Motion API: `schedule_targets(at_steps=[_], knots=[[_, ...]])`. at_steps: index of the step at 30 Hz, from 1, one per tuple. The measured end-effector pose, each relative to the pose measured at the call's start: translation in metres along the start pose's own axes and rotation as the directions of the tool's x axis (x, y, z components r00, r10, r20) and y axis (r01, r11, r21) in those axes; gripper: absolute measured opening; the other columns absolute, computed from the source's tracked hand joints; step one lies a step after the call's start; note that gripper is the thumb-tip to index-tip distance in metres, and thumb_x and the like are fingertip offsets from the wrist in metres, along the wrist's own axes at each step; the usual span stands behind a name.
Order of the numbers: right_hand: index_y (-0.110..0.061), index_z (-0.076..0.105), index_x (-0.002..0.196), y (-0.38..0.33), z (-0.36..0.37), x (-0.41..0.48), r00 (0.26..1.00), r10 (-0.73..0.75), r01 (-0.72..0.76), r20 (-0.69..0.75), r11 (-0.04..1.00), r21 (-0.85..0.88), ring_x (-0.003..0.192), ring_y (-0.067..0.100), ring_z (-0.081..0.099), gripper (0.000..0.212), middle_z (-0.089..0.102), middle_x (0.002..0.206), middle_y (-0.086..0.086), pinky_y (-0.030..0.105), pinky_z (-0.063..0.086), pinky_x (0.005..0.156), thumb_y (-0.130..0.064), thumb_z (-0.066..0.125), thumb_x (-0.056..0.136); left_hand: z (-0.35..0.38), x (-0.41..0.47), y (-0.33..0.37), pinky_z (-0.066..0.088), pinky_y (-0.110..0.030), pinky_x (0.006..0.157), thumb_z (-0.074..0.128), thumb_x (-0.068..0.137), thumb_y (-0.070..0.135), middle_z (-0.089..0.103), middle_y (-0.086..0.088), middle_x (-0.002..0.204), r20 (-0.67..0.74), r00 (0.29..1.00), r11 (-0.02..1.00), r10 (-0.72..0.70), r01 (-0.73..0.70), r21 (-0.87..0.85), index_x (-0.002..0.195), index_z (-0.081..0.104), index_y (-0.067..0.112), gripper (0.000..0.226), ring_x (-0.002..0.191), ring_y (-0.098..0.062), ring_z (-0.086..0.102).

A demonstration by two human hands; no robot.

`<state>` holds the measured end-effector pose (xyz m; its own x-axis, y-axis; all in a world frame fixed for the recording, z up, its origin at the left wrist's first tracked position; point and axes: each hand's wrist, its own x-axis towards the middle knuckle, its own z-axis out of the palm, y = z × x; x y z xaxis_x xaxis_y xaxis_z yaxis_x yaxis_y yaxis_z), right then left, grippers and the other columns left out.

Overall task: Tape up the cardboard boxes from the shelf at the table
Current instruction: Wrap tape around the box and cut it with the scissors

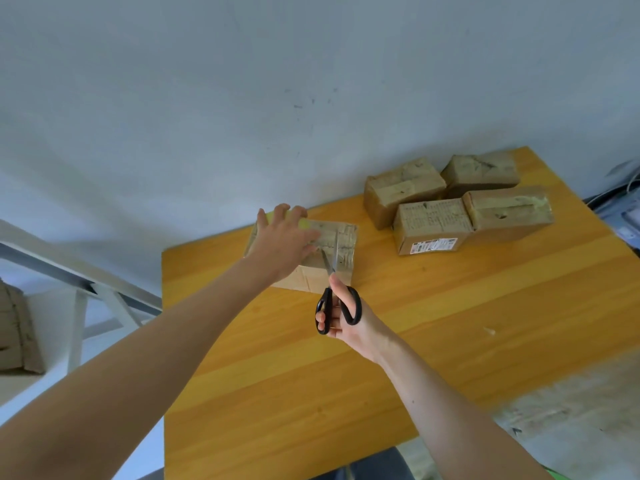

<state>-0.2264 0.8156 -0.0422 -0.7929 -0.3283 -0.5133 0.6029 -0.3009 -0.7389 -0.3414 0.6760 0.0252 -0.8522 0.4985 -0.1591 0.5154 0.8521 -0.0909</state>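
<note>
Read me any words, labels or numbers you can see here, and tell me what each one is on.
Print on top of the printed box: too small to read.
Label strip on its front side: blurred, unreadable.
Marks on the taped box by the scissors: blurred, unreadable.
No text reads clearly.

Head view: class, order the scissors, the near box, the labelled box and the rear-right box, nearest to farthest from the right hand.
1. scissors, held in the right hand.
2. near box, just ahead, under the left hand.
3. labelled box, ahead right.
4. rear-right box, farthest back.
</note>
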Motion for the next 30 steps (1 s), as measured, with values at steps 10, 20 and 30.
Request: schedule_targets(at_steps=[10, 20, 30], knots=[[-0.012, 0.047, 0.085, -0.009, -0.001, 0.009, 0.997, 0.021, -0.016, -0.077, 0.998, 0.059, 0.062, 0.020, 0.054, 0.059, 0.054, 0.071, 0.008, 0.030, 0.043, 0.069, -0.070, 0.053, 0.080, 0.010, -0.001, -0.001, 0.025, -0.064, 0.107, 0.038, 0.102, 0.040, 0.026, -0.010, 0.146, -0.044, 0.999, 0.991, 0.030, -0.024, 0.131, 0.139, 0.037, 0.046, 0.037, 0.134, -0.037, 0.022], [-0.008, 0.051, 0.079, -0.007, 0.006, 0.011, 0.967, 0.006, 0.037, -0.254, 0.986, 0.161, 0.053, 0.019, 0.050, 0.048, 0.052, 0.061, 0.008, 0.028, 0.048, 0.055, -0.051, 0.070, 0.075, 0.016, 0.001, -0.004, 0.030, -0.065, 0.103, 0.055, 0.096, 0.035, 0.024, -0.013, 0.144, -0.043, 0.997, 0.971, 0.058, -0.046, 0.233, 0.138, 0.035, 0.050, 0.049, 0.131, -0.040, 0.024], [-0.007, 0.050, 0.064, -0.008, 0.000, 0.009, 0.932, -0.074, 0.068, -0.355, 0.997, -0.028, 0.046, 0.015, 0.044, 0.046, 0.047, 0.055, 0.005, 0.023, 0.041, 0.048, -0.043, 0.071, 0.085, 0.010, 0.000, -0.019, 0.038, -0.056, 0.099, 0.045, 0.101, 0.028, 0.025, -0.012, 0.140, -0.048, 0.999, 0.999, 0.011, -0.009, 0.042, 0.137, 0.037, 0.050, 0.043, 0.124, -0.039, 0.030]])
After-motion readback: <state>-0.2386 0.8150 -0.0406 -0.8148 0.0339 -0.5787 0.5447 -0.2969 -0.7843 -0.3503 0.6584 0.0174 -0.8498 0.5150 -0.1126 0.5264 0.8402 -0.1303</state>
